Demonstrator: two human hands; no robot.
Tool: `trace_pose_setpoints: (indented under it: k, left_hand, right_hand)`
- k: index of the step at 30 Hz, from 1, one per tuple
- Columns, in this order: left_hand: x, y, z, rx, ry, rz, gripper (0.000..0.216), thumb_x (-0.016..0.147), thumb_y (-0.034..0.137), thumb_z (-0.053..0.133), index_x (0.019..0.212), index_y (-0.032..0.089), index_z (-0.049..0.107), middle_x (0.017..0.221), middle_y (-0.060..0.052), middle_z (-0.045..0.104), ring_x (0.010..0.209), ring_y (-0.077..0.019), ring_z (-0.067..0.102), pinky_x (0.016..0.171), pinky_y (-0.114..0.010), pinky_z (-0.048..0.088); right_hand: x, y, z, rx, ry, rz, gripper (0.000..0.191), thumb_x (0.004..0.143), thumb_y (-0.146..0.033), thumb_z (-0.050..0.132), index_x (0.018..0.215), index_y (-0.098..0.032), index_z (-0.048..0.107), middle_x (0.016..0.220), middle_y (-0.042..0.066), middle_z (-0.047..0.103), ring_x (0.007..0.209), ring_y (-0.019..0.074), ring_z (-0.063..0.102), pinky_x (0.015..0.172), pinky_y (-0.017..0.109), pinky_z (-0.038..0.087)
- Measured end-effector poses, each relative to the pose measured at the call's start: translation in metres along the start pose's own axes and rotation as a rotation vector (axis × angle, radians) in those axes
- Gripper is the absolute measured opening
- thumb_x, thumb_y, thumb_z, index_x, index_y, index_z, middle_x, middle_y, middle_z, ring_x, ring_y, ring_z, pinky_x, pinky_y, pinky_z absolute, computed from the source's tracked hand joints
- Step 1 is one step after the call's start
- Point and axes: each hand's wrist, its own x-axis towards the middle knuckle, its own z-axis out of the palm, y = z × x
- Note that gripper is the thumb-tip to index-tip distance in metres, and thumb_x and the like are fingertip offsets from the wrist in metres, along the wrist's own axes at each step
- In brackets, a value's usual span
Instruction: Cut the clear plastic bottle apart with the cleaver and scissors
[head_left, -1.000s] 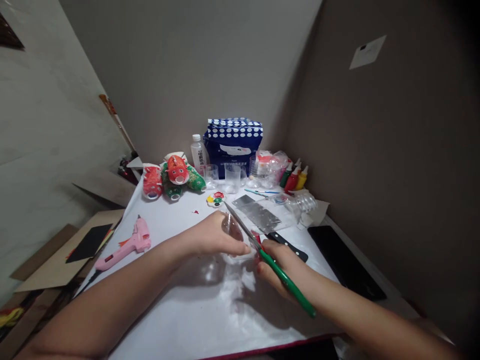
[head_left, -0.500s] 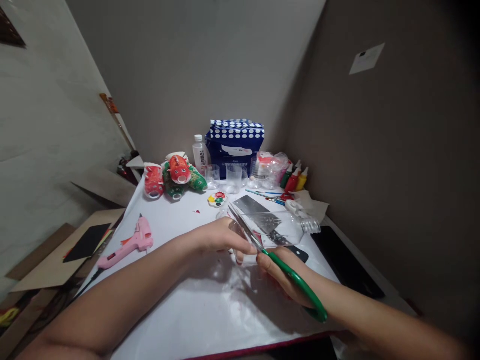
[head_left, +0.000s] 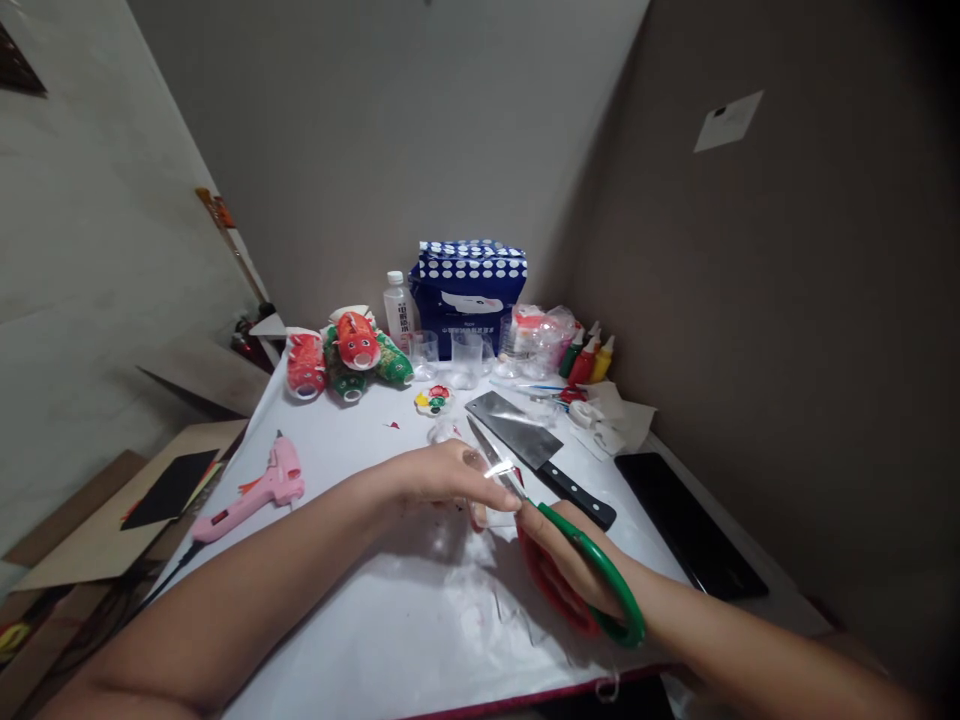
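Observation:
My right hand [head_left: 562,545] grips scissors [head_left: 616,585] with green and red handles, their blades pointing up and left. The blades lie across a clear plastic bottle piece [head_left: 499,467], which my left hand [head_left: 450,472] holds with fingers curled around it. Much of that piece is hidden behind the left hand and the blades. By the front table edge there is a clear bottle neck [head_left: 609,688], hard to see against the white cover. Just beyond the hands lies a cleaver [head_left: 517,428] with a black handle.
A pink glue gun [head_left: 262,485] lies left; a black phone-like slab [head_left: 686,525] lies right. Red and green fish-like figures [head_left: 356,345], clear cups [head_left: 466,355], a bottle [head_left: 397,305], a blue packet [head_left: 471,310] and paint bottles [head_left: 585,362] line the back.
The clear bottle's necked part has come away from beside the scissors and dropped toward the front table edge, uncovering the cleaver. Both hands stay nearly in place; the red handle now shows.

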Motion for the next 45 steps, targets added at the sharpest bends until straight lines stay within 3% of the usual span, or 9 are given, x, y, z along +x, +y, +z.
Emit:
trace_pose_setpoints:
  k: [3,9,15,20,26,31,33,40,45]
  left_hand:
    - [-0.001,0.001,-0.004,0.031,-0.044,-0.024,0.045,0.059,0.052,0.077,0.081,0.014,0.068,0.065,-0.002,0.067,0.054,-0.0109,0.052,0.046,-0.021,0.028]
    - [-0.016,0.015,-0.016,0.160,0.203,0.183,0.055,0.057,0.047,0.081,0.097,0.016,0.060,0.085,-0.005,0.069,0.081,-0.0199,0.062,0.072,-0.031,0.046]
    - [-0.024,0.017,-0.028,0.210,0.466,0.311,0.058,0.057,0.044,0.082,0.103,0.017,0.058,0.103,-0.007,0.065,0.097,-0.0236,0.061,0.086,-0.034,0.044]
    - [-0.025,0.015,-0.034,0.292,0.558,0.267,0.060,0.057,0.048,0.080,0.104,0.018,0.059,0.111,-0.006,0.062,0.094,-0.0231,0.060,0.077,-0.031,0.046]
    - [-0.021,0.019,-0.024,0.325,0.503,0.256,0.059,0.055,0.042,0.081,0.104,0.018,0.057,0.106,-0.005,0.063,0.082,-0.0190,0.060,0.073,-0.030,0.047]
    - [-0.017,0.016,-0.020,0.427,0.531,0.342,0.052,0.055,0.028,0.076,0.102,0.018,0.058,0.100,-0.003,0.063,0.088,-0.0202,0.060,0.079,-0.031,0.046]
    - [-0.017,0.015,-0.023,0.468,0.531,0.302,0.052,0.054,0.030,0.077,0.102,0.017,0.059,0.099,-0.003,0.063,0.085,-0.0203,0.059,0.077,-0.031,0.047]
    - [-0.012,0.000,-0.049,0.525,0.583,0.155,0.083,0.053,0.050,0.077,0.126,0.019,0.052,0.123,-0.010,0.058,0.087,-0.0231,0.061,0.076,-0.033,0.048]
    - [-0.006,-0.010,-0.056,0.726,0.641,0.048,0.060,0.067,0.051,0.065,0.118,0.020,0.059,0.115,-0.008,0.063,0.088,-0.0235,0.062,0.076,-0.031,0.046]
  right_hand:
    - [0.001,0.001,-0.008,-0.041,0.016,0.020,0.066,0.088,-0.071,0.019,0.048,-0.023,0.040,0.029,-0.004,0.036,0.026,0.0101,0.037,0.035,0.023,0.029]
    - [0.001,0.004,-0.047,-0.496,0.264,-0.043,0.044,0.071,-0.061,0.063,0.063,-0.019,0.055,0.053,-0.002,0.050,0.049,0.0126,0.043,0.045,0.024,0.028]
    - [0.007,0.016,-0.040,-0.843,0.301,-0.268,0.009,0.071,-0.026,0.067,0.077,-0.019,0.064,0.083,0.006,0.064,0.071,0.0188,0.057,0.061,0.027,0.039]
    - [0.012,0.006,-0.046,-0.740,0.199,-0.439,0.023,0.075,-0.015,0.062,0.096,-0.023,0.067,0.094,0.005,0.066,0.083,0.0190,0.062,0.072,0.027,0.046]
    - [0.018,-0.039,-0.047,-0.569,0.490,-0.911,0.045,0.084,-0.022,0.060,0.128,-0.021,0.051,0.131,0.014,0.051,0.121,0.0250,0.048,0.099,0.040,0.041]
    - [0.045,-0.049,-0.022,-0.384,0.385,-1.011,0.011,0.087,-0.018,0.059,0.093,-0.022,0.067,0.094,0.006,0.070,0.090,0.0191,0.063,0.083,0.035,0.048]
    - [0.055,-0.048,-0.021,-0.338,0.335,-0.983,0.014,0.088,-0.015,0.057,0.083,-0.022,0.068,0.081,0.004,0.072,0.079,0.0166,0.064,0.077,0.032,0.049]
    - [0.086,-0.045,-0.061,-0.584,0.450,-1.103,0.020,0.091,-0.019,0.051,0.090,-0.020,0.071,0.092,0.009,0.068,0.087,0.0183,0.063,0.077,0.031,0.050]
    - [0.116,-0.042,-0.088,-0.677,0.503,-1.093,0.023,0.090,-0.016,0.048,0.084,-0.019,0.070,0.087,0.011,0.065,0.080,0.0196,0.062,0.072,0.032,0.049]
